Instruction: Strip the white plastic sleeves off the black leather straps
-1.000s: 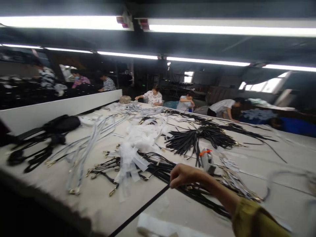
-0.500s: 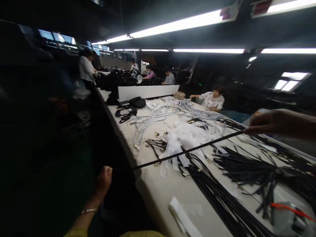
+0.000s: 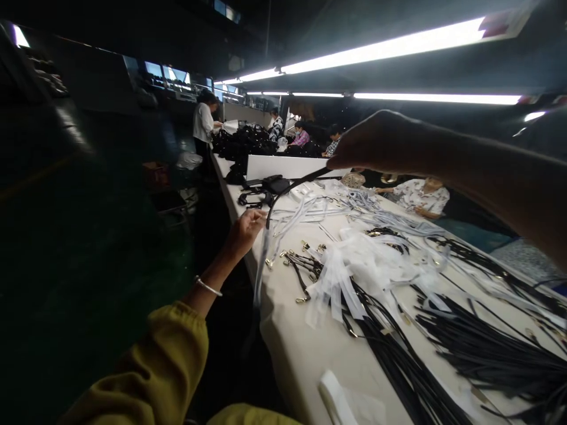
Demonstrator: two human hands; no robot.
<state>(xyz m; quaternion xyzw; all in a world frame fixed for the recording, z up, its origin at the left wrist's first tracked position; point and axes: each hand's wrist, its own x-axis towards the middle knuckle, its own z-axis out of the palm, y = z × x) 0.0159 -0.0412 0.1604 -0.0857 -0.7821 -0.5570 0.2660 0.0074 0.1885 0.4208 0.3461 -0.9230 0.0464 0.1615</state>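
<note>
A narrow black strap (image 3: 287, 190) runs in a bent line between my two hands above the table's left edge. My right hand (image 3: 381, 139) is closed, pinching its upper end, with the palm side in shadow. At its lower end is my left hand (image 3: 245, 233), closed with the fingertips pressed together by the strap. Below those fingertips a pale translucent strip (image 3: 261, 274) hangs down along the table edge; whether it joins the strap is not clear. Underneath lie a crumpled heap of white translucent strips (image 3: 358, 254) and black straps with gold-coloured clasps (image 3: 305, 265).
The long pale-covered table (image 3: 301, 348) carries a bundle of black straps (image 3: 496, 348), grey straps (image 3: 367, 203), a white band roll (image 3: 332, 392) and black pieces (image 3: 277, 184). A white board (image 3: 283, 167) stands across it. Co-workers sit or stand around the far end and right side.
The strap was stretched straight across the table and is now slack and curved. My hands have come closer together; both are higher in view. The view has swung left.
</note>
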